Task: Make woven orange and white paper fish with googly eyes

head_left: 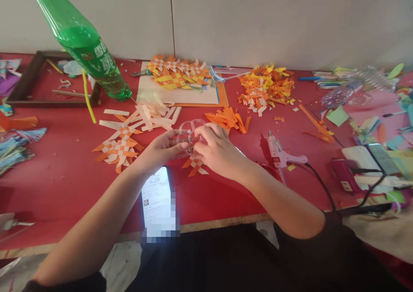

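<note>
A small, clear, round plastic case (pixel 185 128) with what look like inner dividers is held above the middle of the table. My left hand (pixel 165 147) grips its left side, thumb in front. The fingers of my right hand (pixel 215 147) are curled at its right side; their tips are partly hidden. Tiny dark bits show by the fingertips, too small to name. Below lies a woven orange-and-white paper piece (pixel 195 166), partly covered by my hands. A larger woven paper piece (pixel 120 147) is left of my left hand. A lit phone (pixel 156 197) lies under my left wrist.
A green bottle (pixel 93 53) stands at the back left beside a dark wooden frame (pixel 22 79). Folded paper piles (pixel 266 85) and orange strips (pixel 229 119) lie behind my hands. A corded glue gun (pixel 280 152) and a purple charger (pixel 345 175) are on the right.
</note>
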`<control>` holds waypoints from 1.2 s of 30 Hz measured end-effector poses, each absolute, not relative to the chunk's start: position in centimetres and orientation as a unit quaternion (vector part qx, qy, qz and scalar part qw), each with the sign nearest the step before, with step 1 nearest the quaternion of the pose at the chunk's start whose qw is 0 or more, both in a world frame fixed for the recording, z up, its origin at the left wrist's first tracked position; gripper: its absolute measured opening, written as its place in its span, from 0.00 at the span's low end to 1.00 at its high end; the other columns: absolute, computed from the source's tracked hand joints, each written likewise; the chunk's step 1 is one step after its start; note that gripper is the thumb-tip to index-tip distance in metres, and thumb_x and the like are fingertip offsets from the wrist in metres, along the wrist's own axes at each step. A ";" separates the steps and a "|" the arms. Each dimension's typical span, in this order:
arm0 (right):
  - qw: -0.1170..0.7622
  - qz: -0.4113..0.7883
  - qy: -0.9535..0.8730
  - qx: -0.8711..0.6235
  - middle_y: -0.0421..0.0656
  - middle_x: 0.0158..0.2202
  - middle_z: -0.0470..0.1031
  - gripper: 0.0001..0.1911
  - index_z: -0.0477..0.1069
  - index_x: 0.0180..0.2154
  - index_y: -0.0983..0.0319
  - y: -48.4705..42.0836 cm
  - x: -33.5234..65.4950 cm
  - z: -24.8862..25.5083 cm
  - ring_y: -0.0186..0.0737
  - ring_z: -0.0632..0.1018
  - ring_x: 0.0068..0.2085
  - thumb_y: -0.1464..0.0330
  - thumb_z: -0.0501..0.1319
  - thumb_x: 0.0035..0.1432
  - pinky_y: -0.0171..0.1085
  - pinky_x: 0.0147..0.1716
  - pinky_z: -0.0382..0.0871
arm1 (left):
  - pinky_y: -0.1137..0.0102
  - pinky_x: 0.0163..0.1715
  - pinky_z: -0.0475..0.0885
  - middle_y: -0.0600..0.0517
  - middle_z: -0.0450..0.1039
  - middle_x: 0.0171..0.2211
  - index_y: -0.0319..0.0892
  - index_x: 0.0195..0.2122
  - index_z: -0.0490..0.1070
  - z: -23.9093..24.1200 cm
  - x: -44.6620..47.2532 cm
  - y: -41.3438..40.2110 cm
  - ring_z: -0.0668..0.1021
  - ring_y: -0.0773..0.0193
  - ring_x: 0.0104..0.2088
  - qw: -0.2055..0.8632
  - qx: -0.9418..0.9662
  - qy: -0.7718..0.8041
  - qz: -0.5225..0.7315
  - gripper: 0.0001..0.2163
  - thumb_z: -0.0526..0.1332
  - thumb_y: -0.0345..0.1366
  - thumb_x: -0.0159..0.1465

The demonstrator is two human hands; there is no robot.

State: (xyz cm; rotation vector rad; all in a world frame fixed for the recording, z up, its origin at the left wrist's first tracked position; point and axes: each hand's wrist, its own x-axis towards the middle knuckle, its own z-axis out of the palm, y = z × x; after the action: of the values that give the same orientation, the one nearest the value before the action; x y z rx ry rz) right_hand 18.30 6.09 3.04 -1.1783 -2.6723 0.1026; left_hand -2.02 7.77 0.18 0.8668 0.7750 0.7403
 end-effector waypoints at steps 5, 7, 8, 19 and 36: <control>0.108 0.075 -0.910 -0.392 0.51 0.51 0.63 0.07 0.72 0.34 0.63 6.1 18.5 3.1 0.51 0.61 0.54 0.69 0.59 0.64 0.51 0.50 0.64 | 0.71 0.41 0.79 0.45 0.79 0.46 0.39 0.50 0.70 0.1 -1.9 7.7 0.83 0.63 0.41 0.774 0.402 0.356 0.336 0.17 0.68 0.34 0.61; 0.113 0.094 -0.909 -0.391 0.50 0.50 0.62 0.06 0.72 0.34 0.63 6.1 18.6 3.1 0.50 0.61 0.54 0.68 0.59 0.63 0.50 0.51 0.64 | 0.70 0.41 0.79 0.46 0.80 0.45 0.39 0.51 0.69 0.0 -1.9 7.7 0.83 0.63 0.40 0.774 0.403 0.357 0.333 0.18 0.68 0.34 0.61; 0.115 0.102 -0.908 -0.390 0.50 0.50 0.62 0.06 0.73 0.34 0.63 6.2 18.7 3.1 0.50 0.61 0.54 0.69 0.59 0.63 0.49 0.51 0.63 | 0.70 0.41 0.79 0.46 0.80 0.45 0.40 0.51 0.69 -0.1 -1.9 7.7 0.83 0.63 0.40 0.774 0.403 0.359 0.331 0.18 0.68 0.34 0.61; 0.153 0.121 -0.901 -0.387 0.48 0.47 0.65 0.05 0.72 0.32 0.61 6.7 18.9 2.5 0.47 0.64 0.53 0.68 0.62 0.61 0.47 0.51 0.63 | 0.68 0.43 0.79 0.45 0.79 0.47 0.41 0.50 0.69 0.0 -1.9 7.8 0.82 0.60 0.43 0.768 0.391 0.376 0.340 0.18 0.69 0.34 0.60; 0.141 0.032 -0.923 -0.356 0.49 0.49 0.69 0.12 0.71 0.29 0.62 6.7 18.7 2.1 0.48 0.62 0.57 0.75 0.55 0.65 0.49 0.53 0.61 | 0.75 0.37 0.80 0.47 0.79 0.46 0.42 0.47 0.72 -0.1 -2.1 8.0 0.83 0.63 0.41 0.772 0.358 0.390 0.352 0.16 0.70 0.33 0.58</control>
State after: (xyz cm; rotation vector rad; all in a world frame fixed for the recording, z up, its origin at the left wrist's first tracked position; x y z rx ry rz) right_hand 18.68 6.71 2.09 -1.0282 -2.6664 0.0939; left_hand -2.07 8.01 -0.06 0.7765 0.8453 0.7636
